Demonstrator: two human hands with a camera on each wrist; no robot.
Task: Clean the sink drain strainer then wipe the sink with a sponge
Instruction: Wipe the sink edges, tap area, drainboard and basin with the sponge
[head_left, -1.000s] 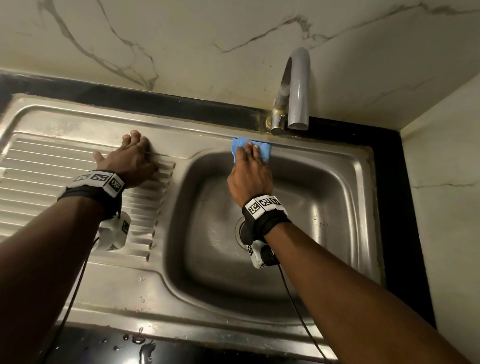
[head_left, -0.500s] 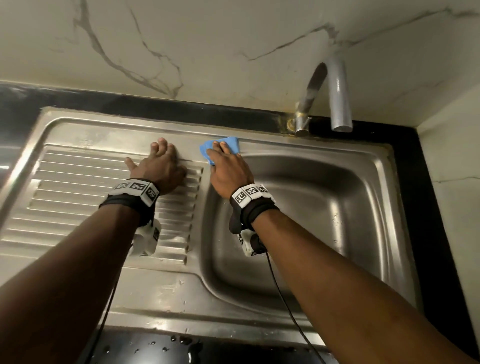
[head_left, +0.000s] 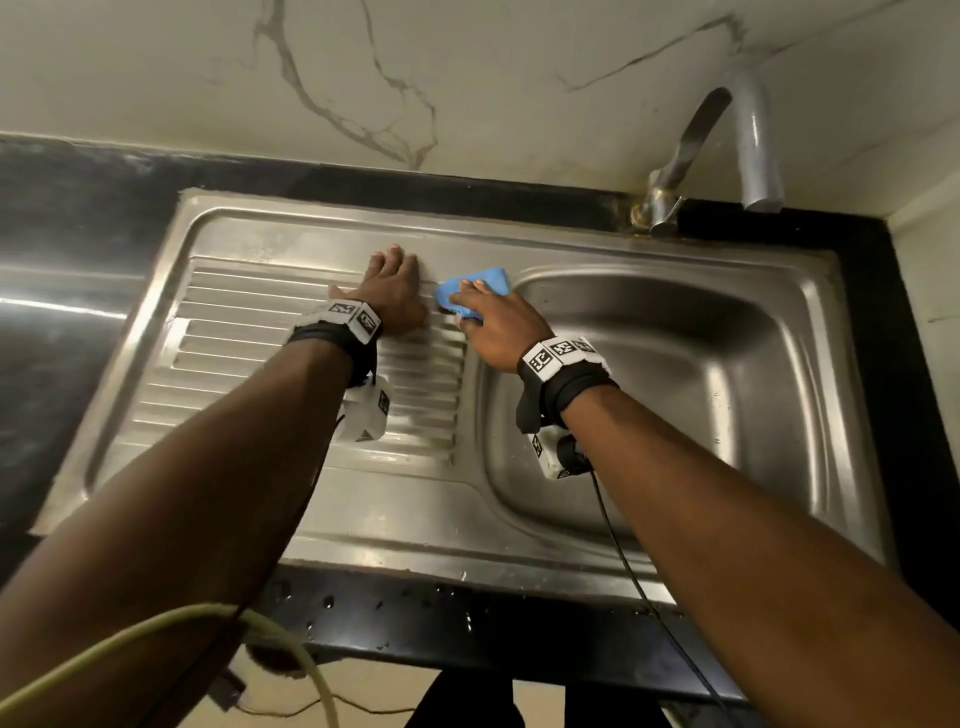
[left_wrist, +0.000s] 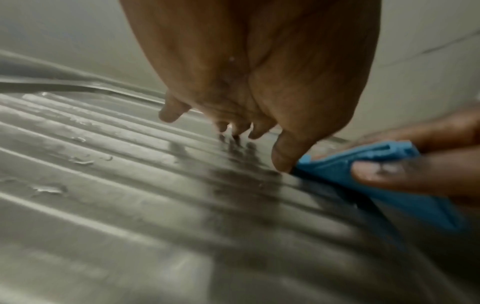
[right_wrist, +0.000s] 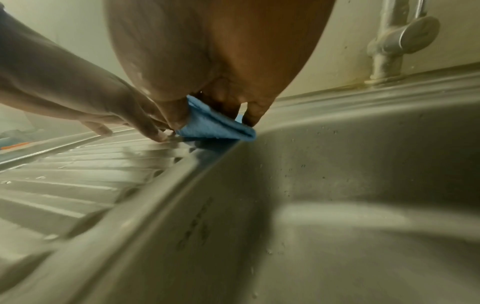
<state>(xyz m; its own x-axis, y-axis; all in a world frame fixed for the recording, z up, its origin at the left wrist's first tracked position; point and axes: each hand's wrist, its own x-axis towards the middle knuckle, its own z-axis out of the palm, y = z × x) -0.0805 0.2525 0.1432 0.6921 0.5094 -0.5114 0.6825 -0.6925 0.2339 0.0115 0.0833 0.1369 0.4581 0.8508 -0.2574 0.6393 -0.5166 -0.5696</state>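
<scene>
The steel sink (head_left: 571, 244) has a ribbed drainboard (head_left: 249, 353) on the left and a basin (head_left: 701, 395) on the right. My right hand (head_left: 483, 306) grips a folded blue sponge (head_left: 491, 278) and presses it on the rim at the basin's back left corner. In the right wrist view the sponge (right_wrist: 215, 127) bulges under the thumb and fingers of that hand (right_wrist: 207, 51). My left hand (head_left: 397, 275) rests flat, fingers straight, on the drainboard just left of the sponge (left_wrist: 363, 164). The drain strainer is not visible.
A curved faucet (head_left: 753, 145) stands at the back right, its base (right_wrist: 384, 47) near the rim. Black countertop (head_left: 415, 608) with water drops runs along the front. A green hose (head_left: 156, 634) crosses the lower left. Marble walls close in at the back and right.
My right hand has slid the sponge leftward along the back rim, from under the faucet to the basin's left corner. The left hand has stayed on the drainboard.
</scene>
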